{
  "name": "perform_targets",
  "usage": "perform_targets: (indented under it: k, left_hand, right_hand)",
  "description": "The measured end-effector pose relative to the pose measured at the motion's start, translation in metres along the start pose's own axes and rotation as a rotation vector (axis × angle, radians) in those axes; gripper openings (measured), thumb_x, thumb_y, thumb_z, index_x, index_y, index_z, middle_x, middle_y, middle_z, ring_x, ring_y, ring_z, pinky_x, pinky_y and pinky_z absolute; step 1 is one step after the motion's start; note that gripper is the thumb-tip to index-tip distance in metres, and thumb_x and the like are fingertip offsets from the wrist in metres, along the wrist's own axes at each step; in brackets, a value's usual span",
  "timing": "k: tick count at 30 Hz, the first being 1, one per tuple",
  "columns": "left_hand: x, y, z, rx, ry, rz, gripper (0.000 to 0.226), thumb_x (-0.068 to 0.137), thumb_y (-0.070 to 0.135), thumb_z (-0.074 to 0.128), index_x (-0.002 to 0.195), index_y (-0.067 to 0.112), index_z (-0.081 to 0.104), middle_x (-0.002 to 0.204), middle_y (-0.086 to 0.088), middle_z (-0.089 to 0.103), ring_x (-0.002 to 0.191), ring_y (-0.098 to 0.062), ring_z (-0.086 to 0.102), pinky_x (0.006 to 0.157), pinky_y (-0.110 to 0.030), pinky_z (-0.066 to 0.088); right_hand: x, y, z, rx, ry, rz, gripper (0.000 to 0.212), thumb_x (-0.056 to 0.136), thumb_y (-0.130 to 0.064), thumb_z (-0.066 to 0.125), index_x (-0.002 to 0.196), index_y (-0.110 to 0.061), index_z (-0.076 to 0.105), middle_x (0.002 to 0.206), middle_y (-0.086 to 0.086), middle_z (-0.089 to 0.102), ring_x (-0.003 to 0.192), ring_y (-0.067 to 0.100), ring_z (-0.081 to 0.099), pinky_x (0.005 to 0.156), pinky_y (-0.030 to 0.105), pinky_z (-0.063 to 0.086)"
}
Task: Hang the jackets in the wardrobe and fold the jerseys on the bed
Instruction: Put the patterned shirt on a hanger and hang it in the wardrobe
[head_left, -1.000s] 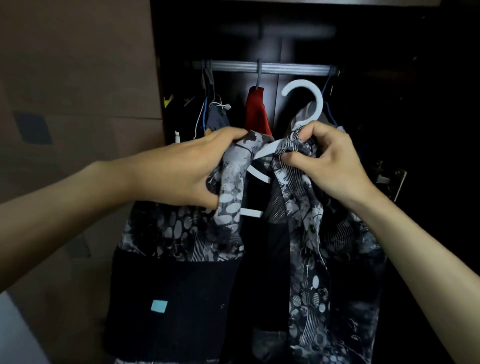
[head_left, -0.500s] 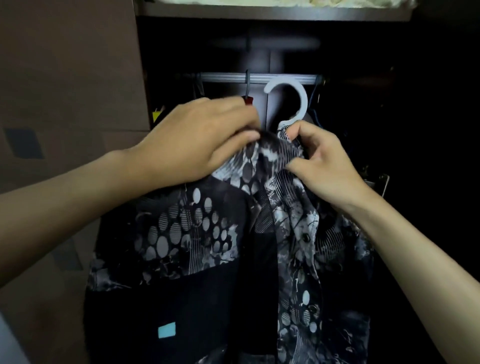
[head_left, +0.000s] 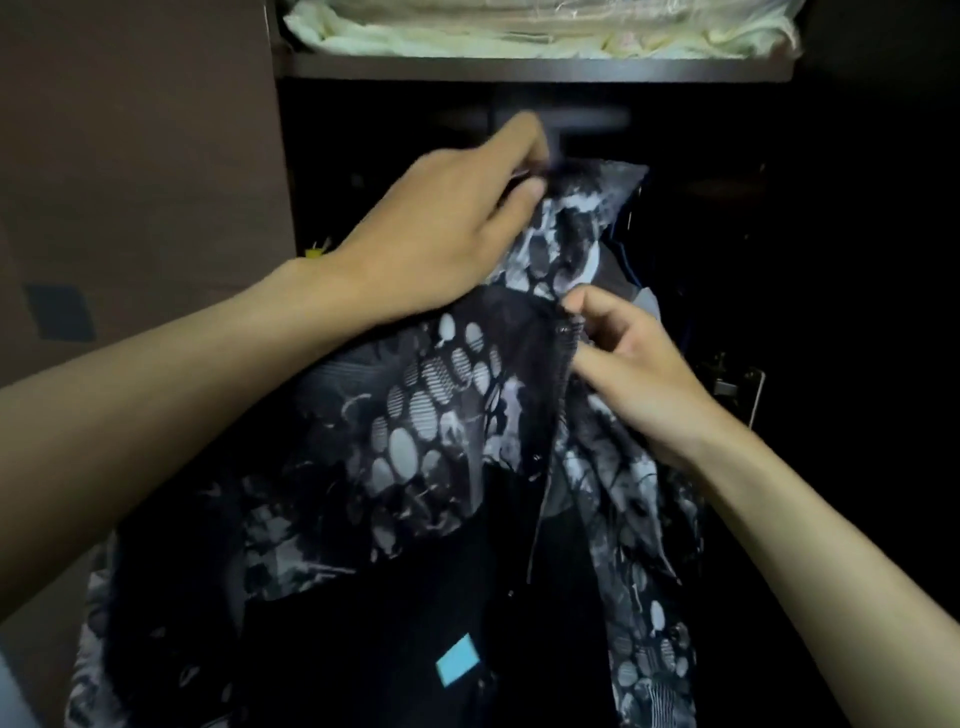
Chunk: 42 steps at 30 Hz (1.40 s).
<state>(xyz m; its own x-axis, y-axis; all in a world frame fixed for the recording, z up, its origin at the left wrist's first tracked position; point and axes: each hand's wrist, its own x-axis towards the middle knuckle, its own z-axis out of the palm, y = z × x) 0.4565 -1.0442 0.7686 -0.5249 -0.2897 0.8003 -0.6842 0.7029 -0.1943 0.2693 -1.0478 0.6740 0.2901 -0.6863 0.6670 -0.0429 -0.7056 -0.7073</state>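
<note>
The jacket (head_left: 415, 467) fills the middle and lower part of the view, held up in front of the open wardrobe (head_left: 857, 260), its collar end lifted toward twelve o'clock into the dark hanging space. The left hand (head_left: 447, 234) reaches up at about eleven o'clock, fingers curled and pinching the top of the collar; the fingertips are blurred, so just what lies under them — cloth alone or a hanger hook too — cannot be told. The right hand (head_left: 628, 364) sits at about three o'clock of the jacket's middle, thumb and forefinger pinching the front edge near the snaps. A small blue patch (head_left: 457, 660) shows on the black lower panel at six o'clock. Above, at twelve o'clock, a shelf (head_left: 519, 70) carries pale folded bedding (head_left: 519, 31).

The step in hand looks to be the hanging itself — raising the jacket to the rail, which is hidden here behind the hand and collar. No hanger or rail shows plainly. The next move likely calls for finding the rail by feel, seating the hook over it, then easing both grips off so that the jacket drops straight without slipping from its shoulders.
</note>
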Motion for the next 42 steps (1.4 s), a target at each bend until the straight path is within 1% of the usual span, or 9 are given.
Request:
perform_targets:
  k: [5, 11, 17, 23, 26, 30, 34, 38, 42]
  left_hand:
    - [-0.026, -0.02, 0.011, -0.059, -0.179, -0.029, 0.013, 0.1, 0.013, 0.045, 0.112, 0.015, 0.05, 0.095, 0.007, 0.055, 0.086, -0.013, 0.05, 0.08, -0.039, 0.044]
    - [-0.022, -0.009, 0.011, -0.139, -0.028, -0.047, 0.022, 0.082, -0.005, 0.046, 0.098, 0.011, 0.048, 0.088, 0.004, 0.051, 0.078, -0.014, 0.047, 0.074, -0.027, 0.042]
    - [-0.027, -0.011, -0.014, -0.297, -0.132, -0.078, 0.021, 0.079, -0.009, 0.049, 0.087, 0.011, 0.053, 0.092, -0.011, 0.063, 0.085, -0.028, 0.059, 0.078, -0.044, 0.049]
    - [-0.057, -0.013, -0.04, -0.204, -0.588, -0.142, 0.018, 0.082, 0.032, 0.053, 0.068, 0.025, 0.062, 0.08, 0.005, 0.065, 0.079, -0.015, 0.063, 0.078, -0.019, 0.047]
    - [-0.065, -0.008, -0.019, 0.039, -0.389, -0.096, 0.027, 0.092, 0.054, 0.056, 0.081, 0.029, 0.054, 0.061, 0.008, 0.058, 0.062, -0.011, 0.057, 0.065, -0.028, 0.041]
    - [-0.058, -0.004, -0.003, 0.287, -0.346, 0.082, 0.038, 0.089, 0.07, 0.051, 0.104, 0.038, 0.064, 0.095, 0.015, 0.051, 0.091, -0.009, 0.046, 0.083, -0.033, 0.036]
    - [-0.067, -0.008, 0.011, -0.022, -0.369, 0.002, 0.031, 0.091, 0.055, 0.061, 0.113, 0.035, 0.065, 0.108, 0.018, 0.059, 0.101, -0.004, 0.058, 0.087, -0.038, 0.05]
    - [-0.081, -0.013, 0.03, -0.169, -0.331, -0.075, 0.025, 0.094, 0.057, 0.057, 0.111, 0.04, 0.065, 0.11, 0.022, 0.061, 0.103, -0.005, 0.063, 0.085, -0.043, 0.054]
    - [-0.079, -0.016, 0.032, -0.248, -0.446, -0.163, 0.037, 0.088, 0.071, 0.05, 0.097, 0.039, 0.066, 0.112, 0.022, 0.06, 0.092, -0.017, 0.068, 0.084, -0.049, 0.054]
  right_hand:
    - [-0.006, 0.002, -0.004, 0.064, -0.043, 0.157, 0.015, 0.076, -0.011, 0.074, 0.081, -0.014, 0.061, 0.084, -0.006, 0.066, 0.086, 0.009, 0.062, 0.083, 0.025, 0.048]
    - [-0.009, 0.004, 0.025, -0.199, -0.092, 0.126, 0.064, 0.067, -0.053, 0.089, 0.098, -0.012, 0.05, 0.087, -0.003, 0.068, 0.085, 0.016, 0.065, 0.086, 0.04, 0.053]
    - [-0.008, 0.015, 0.019, -0.215, 0.082, -0.012, 0.036, 0.08, -0.005, 0.075, 0.082, -0.011, 0.04, 0.075, 0.01, 0.038, 0.07, 0.018, 0.034, 0.065, 0.034, 0.029]
    - [-0.007, 0.024, 0.011, -0.221, 0.116, 0.01, 0.029, 0.075, -0.014, 0.07, 0.081, -0.004, 0.043, 0.079, 0.026, 0.045, 0.073, 0.021, 0.04, 0.07, 0.052, 0.039]
    - [-0.004, 0.021, 0.016, -0.24, 0.094, -0.012, 0.03, 0.072, -0.018, 0.069, 0.08, -0.007, 0.043, 0.075, 0.026, 0.046, 0.071, 0.021, 0.039, 0.066, 0.053, 0.041]
    - [-0.003, 0.019, 0.02, -0.27, 0.039, -0.066, 0.031, 0.074, -0.016, 0.072, 0.083, -0.005, 0.044, 0.078, 0.022, 0.053, 0.073, 0.019, 0.044, 0.067, 0.048, 0.042]
    - [-0.003, 0.021, 0.012, -0.239, -0.001, -0.077, 0.029, 0.08, 0.003, 0.076, 0.082, 0.002, 0.047, 0.077, 0.014, 0.055, 0.078, 0.013, 0.049, 0.074, 0.033, 0.041]
    - [-0.003, 0.023, 0.005, -0.189, -0.066, -0.031, 0.026, 0.083, -0.001, 0.078, 0.088, 0.008, 0.054, 0.086, 0.025, 0.06, 0.082, 0.029, 0.056, 0.082, 0.044, 0.047]
    - [-0.006, 0.023, 0.002, -0.089, -0.138, 0.085, 0.014, 0.09, -0.003, 0.071, 0.086, 0.005, 0.06, 0.084, 0.005, 0.062, 0.083, 0.009, 0.057, 0.081, 0.023, 0.045]
